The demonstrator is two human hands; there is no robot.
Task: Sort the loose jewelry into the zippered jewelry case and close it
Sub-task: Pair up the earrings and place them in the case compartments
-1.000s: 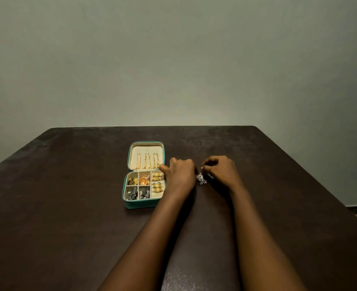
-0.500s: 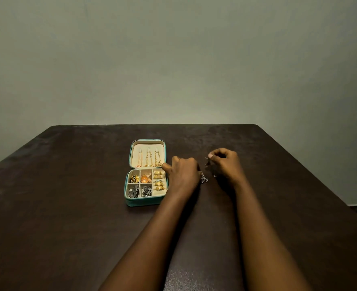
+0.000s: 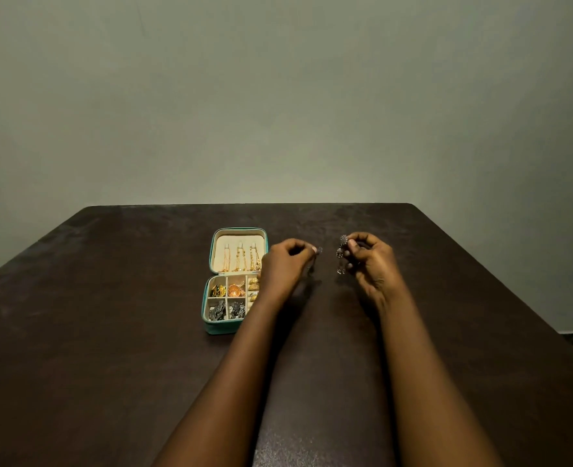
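Teal zippered jewelry case (image 3: 224, 326) is lying open on the dark brown desk (image 3: 110, 332), with the left hand overlapping its right edge. Gold chains (image 3: 241, 261) are hanging across the cream lid lining. Gold pieces (image 3: 217, 290), an orange piece (image 3: 236, 290) and dark silver pieces (image 3: 217, 311) are sitting in separate tray compartments. Left hand (image 3: 283, 267) is pinching a small silver piece (image 3: 318, 250) at its fingertips. Right hand (image 3: 371, 264) is pinching a silver dangling earring (image 3: 341, 251), apart from the left hand's piece, right of the case.
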